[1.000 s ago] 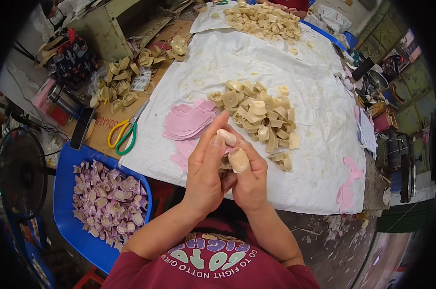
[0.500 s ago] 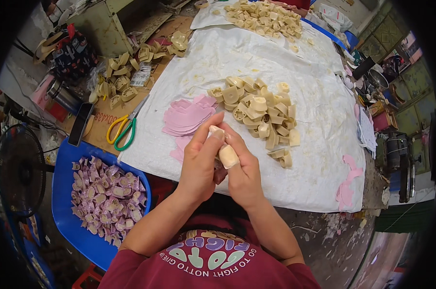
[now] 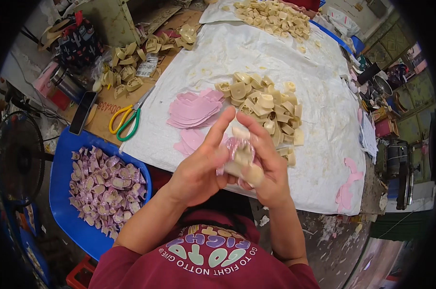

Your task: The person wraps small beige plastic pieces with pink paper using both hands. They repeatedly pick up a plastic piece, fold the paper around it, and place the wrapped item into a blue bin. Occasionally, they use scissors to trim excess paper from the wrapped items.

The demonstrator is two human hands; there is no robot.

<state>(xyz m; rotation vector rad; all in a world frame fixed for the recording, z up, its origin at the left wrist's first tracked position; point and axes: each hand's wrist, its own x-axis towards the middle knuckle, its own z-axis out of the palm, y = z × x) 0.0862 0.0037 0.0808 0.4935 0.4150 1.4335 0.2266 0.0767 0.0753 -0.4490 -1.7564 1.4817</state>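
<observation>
Between my hands is a small beige shoe heel [image 3: 240,156] partly covered in shiny pinkish-purple film, blurred by motion. My right hand [image 3: 272,171] grips its right side, with pale covers on the thumb and a fingertip. My left hand [image 3: 196,168] presses on the other side, its forefinger stretched up and its thumb smeared. Just beyond lie thin pink cut sheets [image 3: 194,108], stacked and overlapping, partly behind my left fingers. A heap of bare beige heels [image 3: 266,103] lies past my right hand.
White sheeting [image 3: 319,139] covers the table. On the left are scissors [image 3: 126,123], a phone [image 3: 84,113], a blue basin [image 3: 59,192] of purple-covered heels and a fan [image 3: 18,159]. More heels [image 3: 275,19] lie at the far end; pink scraps [image 3: 348,185] lie at right.
My hands have come lower and a little right, opening wider around the heel, whose film-covered side now shows. The whole view has shifted slightly.
</observation>
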